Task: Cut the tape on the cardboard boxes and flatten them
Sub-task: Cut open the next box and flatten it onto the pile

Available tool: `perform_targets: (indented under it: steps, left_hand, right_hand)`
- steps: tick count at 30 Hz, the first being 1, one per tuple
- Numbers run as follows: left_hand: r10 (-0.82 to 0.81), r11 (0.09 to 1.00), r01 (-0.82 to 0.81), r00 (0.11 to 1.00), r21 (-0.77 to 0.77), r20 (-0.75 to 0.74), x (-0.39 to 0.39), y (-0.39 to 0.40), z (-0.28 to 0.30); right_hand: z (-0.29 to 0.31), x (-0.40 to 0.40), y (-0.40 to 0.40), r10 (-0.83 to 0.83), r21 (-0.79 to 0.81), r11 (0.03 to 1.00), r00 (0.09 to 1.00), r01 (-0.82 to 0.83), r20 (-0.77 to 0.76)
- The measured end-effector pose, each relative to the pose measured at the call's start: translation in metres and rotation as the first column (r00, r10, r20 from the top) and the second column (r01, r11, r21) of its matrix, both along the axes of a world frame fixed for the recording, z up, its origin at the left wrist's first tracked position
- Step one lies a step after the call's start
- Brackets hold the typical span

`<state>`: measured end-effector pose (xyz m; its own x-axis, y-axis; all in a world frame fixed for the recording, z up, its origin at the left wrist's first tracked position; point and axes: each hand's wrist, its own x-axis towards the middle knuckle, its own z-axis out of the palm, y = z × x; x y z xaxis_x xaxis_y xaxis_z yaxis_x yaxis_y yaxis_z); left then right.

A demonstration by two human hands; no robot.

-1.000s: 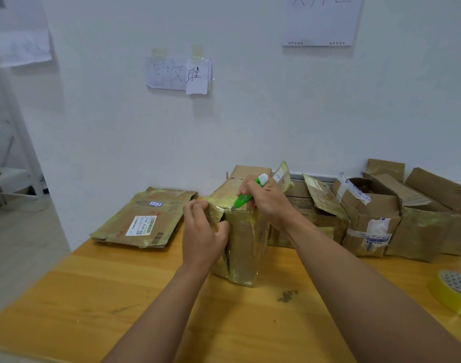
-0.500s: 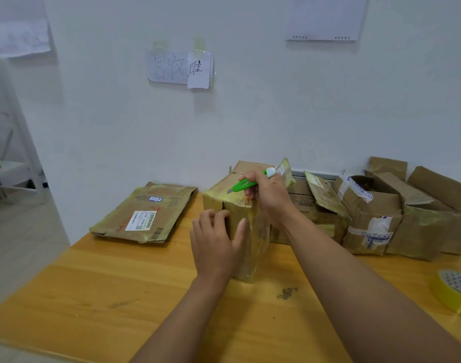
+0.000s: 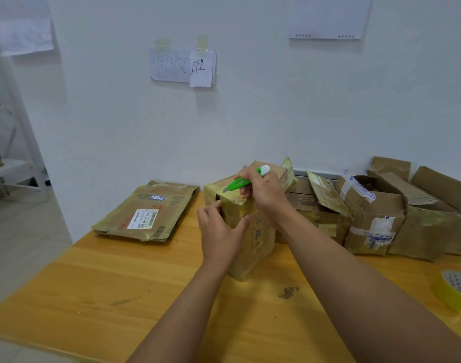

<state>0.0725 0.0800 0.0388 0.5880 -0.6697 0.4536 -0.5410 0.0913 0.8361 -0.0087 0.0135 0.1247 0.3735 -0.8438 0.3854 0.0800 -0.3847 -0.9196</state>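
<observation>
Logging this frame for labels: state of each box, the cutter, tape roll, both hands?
Taped box: upright, unflattened.
Flattened box: flat on table.
Boxes at right: flaps open, unflattened.
Green cutter: blade out.
Right hand: grips cutter.
Left hand: steadies taped box.
Tape roll: lying flat.

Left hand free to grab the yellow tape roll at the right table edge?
Probably not: the left hand steadies the tape-wrapped cardboard box, and the right forearm lies between it and the yellow tape roll.
</observation>
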Motion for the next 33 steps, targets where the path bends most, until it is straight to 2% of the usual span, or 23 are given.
perform_targets:
  steps: [2, 11, 17, 20, 25, 33]
  left_hand:
    - [-0.044, 0.999, 0.044, 0.998, 0.013, -0.042, 0.007, -0.001, 0.003]
    - [-0.144, 0.988, 0.140, 0.987, 0.060, 0.073, 0.024, 0.005, 0.008]
    - [-0.201, 0.979, 0.198, 0.976, 0.050, 0.079, 0.024, 0.012, 0.014]
    - [-0.235, 0.972, 0.230, 0.966, 0.056, 0.107, 0.023, 0.014, 0.016]
    - [-0.252, 0.967, 0.250, 0.938, 0.042, 0.237, 0.026, 0.014, 0.015]
    - [-0.182, 0.978, 0.207, 0.917, -0.032, 0.354, 0.032, 0.010, 0.015]
  right_hand:
    - [0.003, -0.003, 0.001, -0.006, -0.046, 0.999, 1.000, 0.006, -0.018]
    - [0.001, -0.016, 0.002, 0.005, -0.305, 0.947, 0.954, -0.101, -0.300]
    - [0.011, -0.024, 0.006, -0.021, -0.450, 0.866, 0.883, -0.218, -0.469]
    - [0.015, -0.028, 0.002, -0.021, -0.436, 0.874, 0.881, -0.213, -0.472]
    - [0.019, -0.034, 0.002, -0.009, -0.408, 0.888, 0.879, -0.212, -0.476]
    - [0.020, -0.041, 0.001, 0.020, -0.406, 0.893, 0.917, -0.195, -0.397]
